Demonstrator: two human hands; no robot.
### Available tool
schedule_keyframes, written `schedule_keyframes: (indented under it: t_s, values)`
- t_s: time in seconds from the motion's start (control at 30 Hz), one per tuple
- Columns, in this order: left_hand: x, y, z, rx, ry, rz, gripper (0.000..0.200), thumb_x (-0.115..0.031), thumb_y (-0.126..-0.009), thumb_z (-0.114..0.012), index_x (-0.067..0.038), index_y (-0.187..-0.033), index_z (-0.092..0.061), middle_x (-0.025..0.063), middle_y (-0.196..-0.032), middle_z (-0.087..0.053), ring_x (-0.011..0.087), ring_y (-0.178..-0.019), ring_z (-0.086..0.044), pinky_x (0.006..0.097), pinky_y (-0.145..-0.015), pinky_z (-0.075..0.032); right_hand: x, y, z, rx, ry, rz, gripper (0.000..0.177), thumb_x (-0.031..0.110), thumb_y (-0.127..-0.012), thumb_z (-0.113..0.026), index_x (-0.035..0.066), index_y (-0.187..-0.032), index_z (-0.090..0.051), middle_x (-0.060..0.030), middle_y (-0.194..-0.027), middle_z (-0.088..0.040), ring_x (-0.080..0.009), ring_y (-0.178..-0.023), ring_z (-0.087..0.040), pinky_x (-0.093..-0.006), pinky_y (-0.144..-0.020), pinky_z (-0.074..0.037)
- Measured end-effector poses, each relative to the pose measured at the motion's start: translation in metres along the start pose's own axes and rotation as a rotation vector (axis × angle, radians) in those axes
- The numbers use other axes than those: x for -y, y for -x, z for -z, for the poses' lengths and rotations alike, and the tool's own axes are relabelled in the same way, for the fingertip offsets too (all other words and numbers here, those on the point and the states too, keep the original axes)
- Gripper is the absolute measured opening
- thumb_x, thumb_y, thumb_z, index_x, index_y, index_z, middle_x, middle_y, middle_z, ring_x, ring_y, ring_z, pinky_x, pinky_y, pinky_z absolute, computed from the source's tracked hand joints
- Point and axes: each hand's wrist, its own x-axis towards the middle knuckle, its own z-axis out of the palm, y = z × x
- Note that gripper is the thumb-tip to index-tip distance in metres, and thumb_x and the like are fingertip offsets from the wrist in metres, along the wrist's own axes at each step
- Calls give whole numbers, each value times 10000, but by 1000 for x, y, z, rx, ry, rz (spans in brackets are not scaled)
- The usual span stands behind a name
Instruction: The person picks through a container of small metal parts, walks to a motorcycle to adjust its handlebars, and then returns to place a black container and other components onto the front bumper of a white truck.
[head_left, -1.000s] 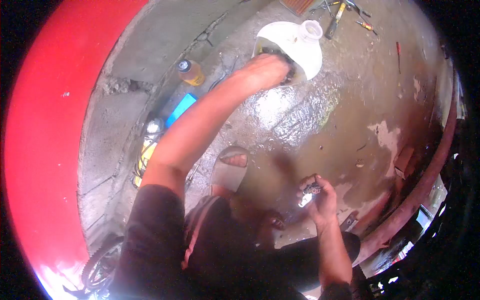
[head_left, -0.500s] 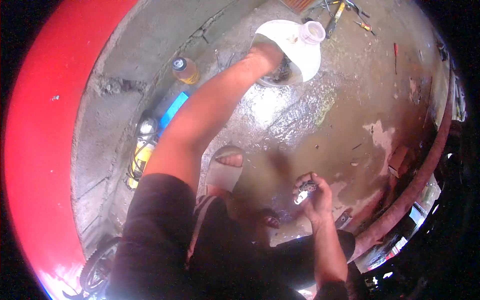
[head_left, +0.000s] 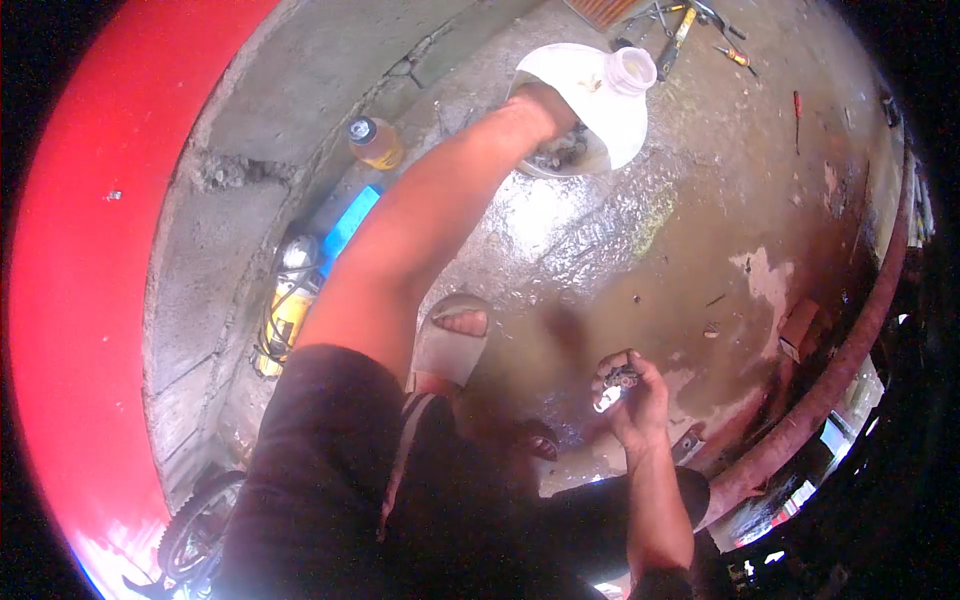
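Observation:
My left hand (head_left: 545,110) reaches into a white plastic jug (head_left: 615,120) with its side cut open, and the jug's wall hides the fingers. Dark metal pieces (head_left: 562,150) lie in the jug beside the hand. Lower right, the fingers of my right hand (head_left: 640,400) curl around a small metal part (head_left: 612,388), partly dark and greasy, with a bright shiny end. Its exact kind I cannot make out.
Wet concrete floor surrounds my sandalled foot (head_left: 452,340). Along the block wall stand a brown bottle (head_left: 375,143), a blue box (head_left: 350,228) and a yellow power tool (head_left: 285,310). Pliers and a yellow-handled tool (head_left: 680,35), plus a red screwdriver (head_left: 797,120), lie farther off.
The view has shifted slightly. My left hand stays inside the jug, and my right hand still holds the metal part, turned only a little.

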Motion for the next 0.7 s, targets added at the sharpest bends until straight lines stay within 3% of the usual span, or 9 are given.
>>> schedule_keyframes:
  t_s: [0.07,0.17,0.23,0.37,0.43,0.57,0.63,0.67,0.7]
  values:
    - [-10,1,11,-38,103,29,423,-103,-808,-612,-127,-1228,-575,102,-1213,-599,260,-1135,-550,359,-991,-430,1,-1,2,26,35,-6,319,329,-890,-516,25,-842,-601,-115,-781,-644,-254,-689,-645,-369,-615,-532]
    - [-3,7,-2,225,28,-56,433,-225,-885,-505,-145,-1311,-514,102,-1364,-494,259,-1211,-503,374,-1003,-396,2,-1,0,4,-6,-27,317,323,-893,-514,22,-844,-599,-120,-789,-649,-256,-685,-645,-366,-613,-536]
    - [-19,14,5,798,-258,39,458,-208,-879,-517,-144,-1332,-489,99,-1367,-489,250,-1231,-483,365,-1014,-386,3,-1,-1,-9,-11,-32,317,322,-893,-514,22,-842,-601,-123,-792,-652,-257,-682,-645,-366,-608,-535]
    - [-8,12,-3,750,-269,7,454,-171,-845,-554,-127,-1295,-523,110,-1320,-530,269,-1197,-513,369,-998,-408,2,-2,-1,-12,-12,-22,313,316,-895,-509,21,-848,-604,-124,-790,-654,-259,-671,-643,-363,-599,-535]
    - [-6,6,-1,39,-8,5,618,-57,-681,-682,-156,-1276,-552,102,-1317,-530,259,-1242,-467,381,-1054,-362,2,-2,-1,-22,-15,-14,311,315,-894,-511,22,-852,-605,-124,-789,-654,-259,-671,-644,-365,-601,-535]
    - [-11,6,18,-13,-190,-192,452,-141,-789,-596,-100,-1239,-577,136,-1235,-587,294,-1127,-566,391,-965,-444,2,-3,0,-15,19,-20,300,313,-889,-520,27,-862,-604,-120,-784,-652,-260,-675,-646,-367,-600,-535]
    - [-12,10,3,564,-364,-48,538,-188,-818,-602,-143,-1342,-489,124,-1362,-491,269,-1249,-471,363,-1027,-389,2,-3,0,-11,17,-24,299,314,-889,-521,28,-864,-605,-120,-785,-652,-259,-677,-646,-367,-600,-534]
    - [-9,11,-8,562,-363,-44,538,-188,-818,-602,-143,-1342,-489,124,-1362,-491,269,-1249,-471,363,-1027,-389,2,-3,1,-11,10,-24,297,314,-889,-522,29,-867,-605,-120,-786,-652,-259,-679,-647,-367,-600,-534]
    - [-5,10,-20,774,-323,46,533,-222,-828,-600,-152,-1345,-489,129,-1376,-478,274,-1262,-459,355,-1031,-387,1,-3,1,-12,14,-25,297,314,-889,-522,29,-867,-605,-120,-786,-652,-259,-679,-647,-367,-600,-534]
